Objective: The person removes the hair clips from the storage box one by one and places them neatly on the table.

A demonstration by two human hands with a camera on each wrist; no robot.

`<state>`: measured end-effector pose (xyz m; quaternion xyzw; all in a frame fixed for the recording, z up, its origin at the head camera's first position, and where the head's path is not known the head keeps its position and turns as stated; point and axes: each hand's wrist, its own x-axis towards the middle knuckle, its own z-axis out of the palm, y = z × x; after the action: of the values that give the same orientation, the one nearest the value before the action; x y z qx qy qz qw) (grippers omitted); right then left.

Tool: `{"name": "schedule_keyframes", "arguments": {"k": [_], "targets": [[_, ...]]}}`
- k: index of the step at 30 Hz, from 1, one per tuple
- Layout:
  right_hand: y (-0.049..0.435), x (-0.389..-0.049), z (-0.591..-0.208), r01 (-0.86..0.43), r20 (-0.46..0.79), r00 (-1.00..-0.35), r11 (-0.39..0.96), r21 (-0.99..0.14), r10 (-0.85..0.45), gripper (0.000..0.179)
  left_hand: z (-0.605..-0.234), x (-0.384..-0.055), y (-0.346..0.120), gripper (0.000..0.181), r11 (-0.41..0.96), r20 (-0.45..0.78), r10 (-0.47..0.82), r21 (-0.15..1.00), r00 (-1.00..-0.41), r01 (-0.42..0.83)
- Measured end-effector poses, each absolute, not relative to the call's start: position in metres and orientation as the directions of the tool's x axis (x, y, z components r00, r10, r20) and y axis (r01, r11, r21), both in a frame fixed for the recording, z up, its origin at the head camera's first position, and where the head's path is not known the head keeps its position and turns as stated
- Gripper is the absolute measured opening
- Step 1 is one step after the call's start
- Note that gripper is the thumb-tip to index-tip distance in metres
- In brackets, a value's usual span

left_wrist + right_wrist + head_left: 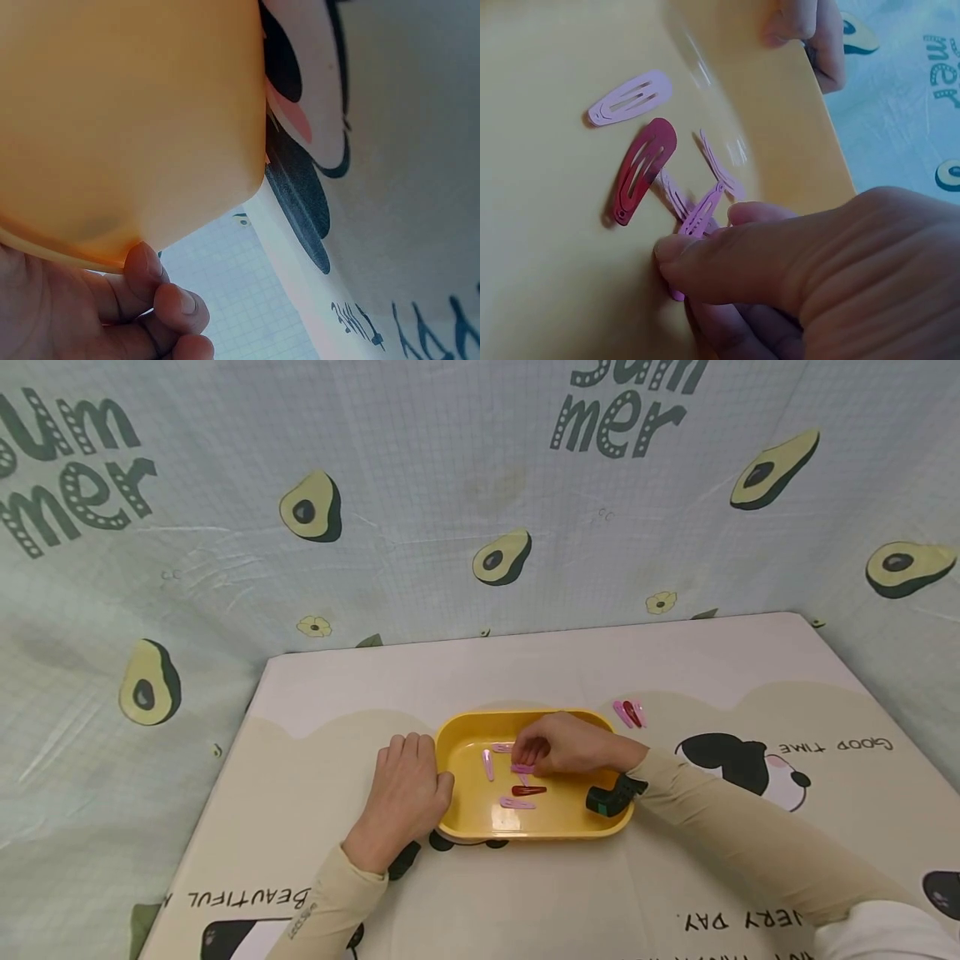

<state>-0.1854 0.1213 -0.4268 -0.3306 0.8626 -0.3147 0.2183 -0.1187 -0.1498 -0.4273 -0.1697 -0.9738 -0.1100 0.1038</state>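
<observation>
A yellow tray [562, 822] sits on the table, with several snap hair clips inside. My left hand [405, 789] grips its left rim, its fingers curled under the edge in the left wrist view. Inside the tray, my right hand [573, 743] pinches a bright pink hair clip [700, 213] between thumb and fingers. Close by lie a dark red hair clip [645, 171] and a light pink hair clip [632, 97]. More pale pink clips lie near the fingertips, one partly hidden behind the pinched clip.
Off the tray's back right corner, pink and red hair clips [629, 714] lie side by side on the printed tablecloth [540, 893]. A hanging cloth with avocado prints [501, 557] rises behind the table. A dark wrist device [611, 797] on the right wrist hangs over the tray.
</observation>
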Motion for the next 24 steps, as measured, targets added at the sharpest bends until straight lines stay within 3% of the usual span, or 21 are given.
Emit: {"name": "schedule_keyframes", "arguments": {"k": [24], "targets": [[0.1219,-0.1843,-0.4241,-0.476,-0.176,-0.651,0.578,-0.662,-0.738,0.014,-0.4271,-0.1188,-0.1472,0.014,0.922,0.219,0.298,0.185,-0.929,0.34]]}}
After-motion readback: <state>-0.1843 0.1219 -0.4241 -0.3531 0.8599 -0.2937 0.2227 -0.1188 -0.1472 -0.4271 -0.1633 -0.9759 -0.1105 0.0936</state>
